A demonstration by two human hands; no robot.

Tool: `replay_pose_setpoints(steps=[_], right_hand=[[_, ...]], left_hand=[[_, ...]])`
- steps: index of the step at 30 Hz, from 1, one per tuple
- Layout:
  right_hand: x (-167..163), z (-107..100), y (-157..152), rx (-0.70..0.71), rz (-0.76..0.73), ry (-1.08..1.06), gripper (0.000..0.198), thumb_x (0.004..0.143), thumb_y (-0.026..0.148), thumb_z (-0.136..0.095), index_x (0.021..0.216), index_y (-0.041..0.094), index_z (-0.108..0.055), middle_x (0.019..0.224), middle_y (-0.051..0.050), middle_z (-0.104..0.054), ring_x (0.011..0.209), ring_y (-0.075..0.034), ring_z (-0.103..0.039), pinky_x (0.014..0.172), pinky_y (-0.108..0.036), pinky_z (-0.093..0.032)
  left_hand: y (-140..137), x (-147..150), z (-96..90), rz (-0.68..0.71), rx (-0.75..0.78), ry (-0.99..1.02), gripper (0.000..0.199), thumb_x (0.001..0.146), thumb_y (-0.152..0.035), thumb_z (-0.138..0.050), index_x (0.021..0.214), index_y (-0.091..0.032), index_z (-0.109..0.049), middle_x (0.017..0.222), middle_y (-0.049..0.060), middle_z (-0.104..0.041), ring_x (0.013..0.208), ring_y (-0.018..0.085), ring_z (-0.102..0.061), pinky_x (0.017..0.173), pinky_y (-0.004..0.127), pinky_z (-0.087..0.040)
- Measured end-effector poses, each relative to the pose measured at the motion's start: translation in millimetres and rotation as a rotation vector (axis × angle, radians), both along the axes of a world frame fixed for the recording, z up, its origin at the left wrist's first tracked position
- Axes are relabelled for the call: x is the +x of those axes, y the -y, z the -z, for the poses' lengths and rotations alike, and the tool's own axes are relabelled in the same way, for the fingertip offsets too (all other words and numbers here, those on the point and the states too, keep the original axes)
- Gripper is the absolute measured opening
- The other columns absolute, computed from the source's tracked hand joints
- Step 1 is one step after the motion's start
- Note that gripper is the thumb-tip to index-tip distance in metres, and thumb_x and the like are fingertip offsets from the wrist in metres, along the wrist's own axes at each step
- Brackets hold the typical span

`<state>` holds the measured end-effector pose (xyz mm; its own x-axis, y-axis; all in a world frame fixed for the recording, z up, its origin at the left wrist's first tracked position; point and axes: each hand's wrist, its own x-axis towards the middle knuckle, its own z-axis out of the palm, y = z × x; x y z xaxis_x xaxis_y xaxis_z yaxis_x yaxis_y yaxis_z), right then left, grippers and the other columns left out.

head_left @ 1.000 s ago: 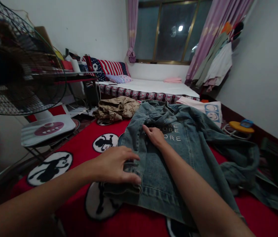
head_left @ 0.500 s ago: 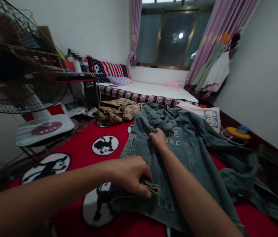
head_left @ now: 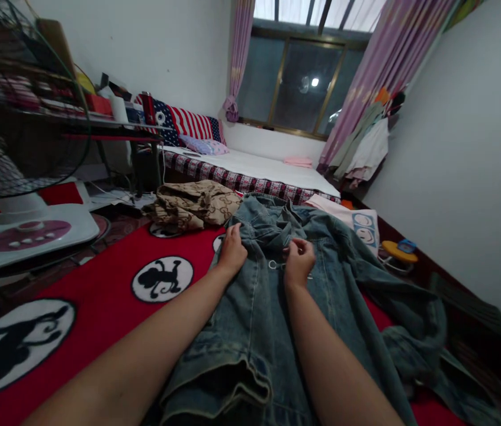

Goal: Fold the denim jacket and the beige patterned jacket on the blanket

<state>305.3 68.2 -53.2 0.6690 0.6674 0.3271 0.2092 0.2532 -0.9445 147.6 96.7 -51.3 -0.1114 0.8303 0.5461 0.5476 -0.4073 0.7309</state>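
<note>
The red blanket (head_left: 108,337) is the biggest thing under the hands. It is soft, so it could bunch up if the cloth on top gets a hard tug. The blue denim jacket (head_left: 272,331) lies on it, in front of the person. It has many bumps, and those could turn into creases if they get pressed down. The tan cloth (head_left: 197,204) is just beside the jacket's far left end and could get dragged if the two catch. The sleeve (head_left: 428,313) on the right is bent, so it could twist more if pulled. Near the person, a wavy open edge (head_left: 250,384) gapes and could fold under. The left hand (head_left: 231,251) lies on the jacket's left side; I cannot tell if its grip has cloth. The right hand (head_left: 300,260) has curled fingers near the middle; whether its grip pinches denim is hidden. A loose pinch could slip.
</note>
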Motion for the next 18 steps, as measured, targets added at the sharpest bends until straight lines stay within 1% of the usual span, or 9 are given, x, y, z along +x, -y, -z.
replay_pose_setpoints(steps=[2,5,7,9,11,13,14,16,18], right_hand=[[19,-2,-9,0.040,0.126,0.000,0.032,0.071,0.028,-0.046,0.099,0.016,-0.056,0.094,-0.009,-0.066,0.074,-0.019,-0.064,0.057,-0.028,-0.053],[49,-15,-31,-0.109,0.241,0.179,0.038,0.075,0.022,-0.042,0.110,0.013,-0.054,0.112,-0.014,-0.064,0.094,-0.021,-0.064,0.073,-0.031,-0.054],[65,-29,-49,-0.227,0.242,0.317,0.038,0.078,0.022,-0.042,0.112,0.012,-0.056,0.115,-0.016,-0.064,0.103,-0.023,-0.063,0.086,-0.033,-0.051],[75,-41,-67,-0.311,0.190,0.385,0.033,0.077,0.028,-0.053,0.104,0.012,-0.061,0.109,-0.017,-0.067,0.105,-0.027,-0.062,0.091,-0.038,-0.048],[78,-50,-84,-0.388,0.107,0.415,0.029,0.066,0.032,-0.070,0.087,0.014,-0.065,0.094,-0.017,-0.070,0.099,-0.032,-0.064,0.087,-0.041,-0.049],[76,-55,-97,-0.453,0.029,0.437,0.026,0.054,0.028,-0.079,0.072,0.017,-0.064,0.078,-0.013,-0.070,0.090,-0.033,-0.066,0.078,-0.040,-0.050],[74,-58,-101,-0.468,-0.007,0.443,0.023,0.051,0.024,-0.079,0.066,0.018,-0.063,0.071,-0.010,-0.068,0.085,-0.032,-0.067,0.073,-0.038,-0.051],[72,-67,-104,-0.459,-0.067,0.449,0.015,0.055,0.021,-0.074,0.062,0.018,-0.061,0.060,-0.005,-0.064,0.073,-0.027,-0.067,0.064,-0.033,-0.050],[75,-83,-99,-0.404,-0.101,0.454,0.005,0.063,0.023,-0.065,0.065,0.018,-0.063,0.058,-0.002,-0.062,0.066,-0.021,-0.065,0.060,-0.029,-0.049]], left_hand=[[-3,-1,12.7,0.026,-0.021,-0.041,0.073,0.062,0.010,-0.040,0.132,-0.007,-0.049,0.132,0.019,-0.052,0.129,0.027,-0.049,0.113,0.040,-0.036],[-6,-1,16.9,0.007,-0.029,-0.054,0.071,0.063,0.009,-0.040,0.131,-0.005,-0.049,0.131,0.020,-0.051,0.128,0.027,-0.049,0.114,0.040,-0.036],[-8,1,16.7,-0.001,-0.031,-0.055,0.069,0.063,0.009,-0.040,0.130,-0.005,-0.049,0.131,0.020,-0.051,0.128,0.027,-0.049,0.114,0.040,-0.036],[-9,2,17.1,0.004,-0.023,-0.053,0.069,0.063,0.009,-0.040,0.130,-0.005,-0.049,0.131,0.020,-0.051,0.128,0.027,-0.049,0.114,0.039,-0.036],[-9,2,18.0,0.009,-0.024,-0.053,0.069,0.063,0.009,-0.040,0.130,-0.003,-0.049,0.132,0.021,-0.051,0.128,0.027,-0.049,0.113,0.039,-0.036],[-9,1,18.5,0.012,-0.038,-0.052,0.069,0.064,0.009,-0.040,0.131,-0.003,-0.048,0.132,0.021,-0.051,0.129,0.028,-0.049,0.113,0.040,-0.037],[-8,1,18.4,0.014,-0.049,-0.050,0.070,0.063,0.009,-0.040,0.131,-0.004,-0.048,0.132,0.021,-0.051,0.129,0.028,-0.049,0.113,0.040,-0.037],[-8,0,17.6,0.017,-0.068,-0.046,0.071,0.063,0.010,-0.040,0.132,-0.004,-0.048,0.132,0.020,-0.052,0.129,0.027,-0.049,0.113,0.040,-0.037],[-7,-1,16.6,0.019,-0.082,-0.048,0.072,0.063,0.010,-0.040,0.133,-0.002,-0.047,0.133,0.021,-0.052,0.129,0.027,-0.048,0.113,0.039,-0.037]])
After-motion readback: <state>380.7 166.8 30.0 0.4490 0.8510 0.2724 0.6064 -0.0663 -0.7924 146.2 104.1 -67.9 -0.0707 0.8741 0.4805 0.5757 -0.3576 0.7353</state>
